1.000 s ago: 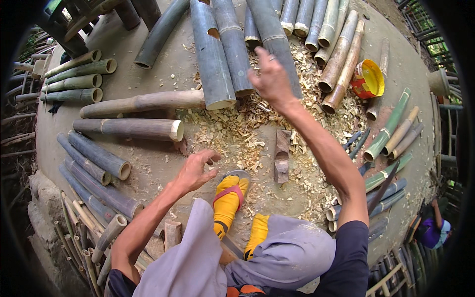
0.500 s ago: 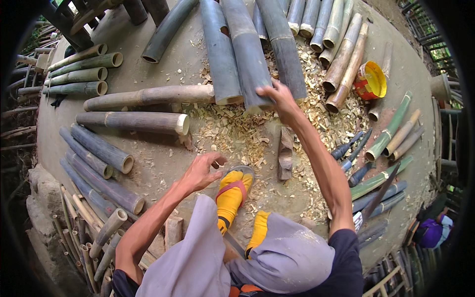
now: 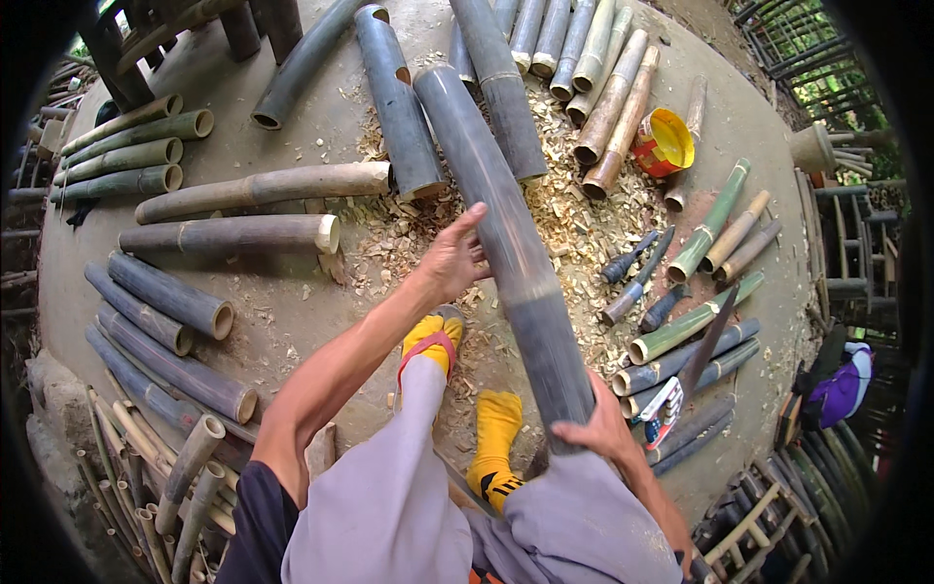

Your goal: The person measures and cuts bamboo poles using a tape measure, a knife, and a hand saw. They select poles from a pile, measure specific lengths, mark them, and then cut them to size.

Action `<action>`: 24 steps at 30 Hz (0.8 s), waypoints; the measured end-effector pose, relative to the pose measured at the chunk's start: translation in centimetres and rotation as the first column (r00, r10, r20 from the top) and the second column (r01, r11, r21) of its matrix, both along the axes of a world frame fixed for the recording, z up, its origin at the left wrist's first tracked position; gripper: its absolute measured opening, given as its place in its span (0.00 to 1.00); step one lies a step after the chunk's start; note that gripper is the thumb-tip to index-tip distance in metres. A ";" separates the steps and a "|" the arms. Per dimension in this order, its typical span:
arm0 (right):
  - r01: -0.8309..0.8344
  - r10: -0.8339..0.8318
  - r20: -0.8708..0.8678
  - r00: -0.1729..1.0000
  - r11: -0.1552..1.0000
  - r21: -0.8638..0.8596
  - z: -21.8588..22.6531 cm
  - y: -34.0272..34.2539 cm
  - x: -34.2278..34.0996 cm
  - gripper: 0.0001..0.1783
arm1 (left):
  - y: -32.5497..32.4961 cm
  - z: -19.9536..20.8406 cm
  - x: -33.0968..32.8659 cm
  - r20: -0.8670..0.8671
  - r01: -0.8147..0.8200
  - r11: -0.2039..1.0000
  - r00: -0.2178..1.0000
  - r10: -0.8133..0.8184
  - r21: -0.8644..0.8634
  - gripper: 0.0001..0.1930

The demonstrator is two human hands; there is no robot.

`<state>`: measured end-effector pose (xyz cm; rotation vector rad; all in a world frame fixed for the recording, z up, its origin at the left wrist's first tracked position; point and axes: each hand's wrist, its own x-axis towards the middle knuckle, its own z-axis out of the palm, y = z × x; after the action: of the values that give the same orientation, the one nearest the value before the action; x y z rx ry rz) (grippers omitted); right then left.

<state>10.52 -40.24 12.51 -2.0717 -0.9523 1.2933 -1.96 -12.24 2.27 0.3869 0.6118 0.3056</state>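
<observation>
A long dark bamboo tube point(image 3: 501, 224) slants across the middle, its near end beside my right knee. My right hand point(image 3: 598, 423) is closed round that near end, thumb on top. At the tube's left side is my left hand point(image 3: 452, 255), fingers spread and thumb raised; whether it touches the tube is hard to tell. Just beyond, a dark bamboo piece with notches cut in it point(image 3: 399, 117) lies left of the held tube. Another dark tube point(image 3: 496, 88) lies to its right.
Wood chips point(image 3: 574, 243) litter the ground. Cut bamboo lengths point(image 3: 185, 297) lie at left, others point(image 3: 613, 107) at far right. A yellow-and-red tub point(image 3: 664, 143), dark-handled tools point(image 3: 637, 287) and a handsaw point(image 3: 671, 404) are at right. A wooden block point(image 3: 321, 450) stands by my left leg.
My right hand has drawn the bamboo tube toward me and up from among the others, to beside my knee. My left hand has moved forward and right, up to the tube's side.
</observation>
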 end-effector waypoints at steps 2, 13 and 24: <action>-0.008 0.011 0.263 0.965 1.000 -0.012 0.4 -5.8 0.6 0.55 | -3.0 0.7 1.5 0.009 0.008 0.999 1.000 -0.008 -0.043 0.43; -0.027 0.113 0.804 0.584 0.992 -0.119 -3.3 -13.9 9.8 0.44 | -10.4 0.2 -5.7 0.031 -0.083 0.977 0.995 0.091 -0.197 0.34; -0.407 0.133 0.915 0.380 0.913 0.036 -7.0 1.6 10.9 0.39 | -7.3 -3.9 -10.9 -0.303 -0.683 0.665 0.730 0.612 -0.302 0.26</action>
<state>21.46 -38.67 5.48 -2.4130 -1.8704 -0.0542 -12.88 -19.58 -1.58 -0.2308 0.9644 0.8332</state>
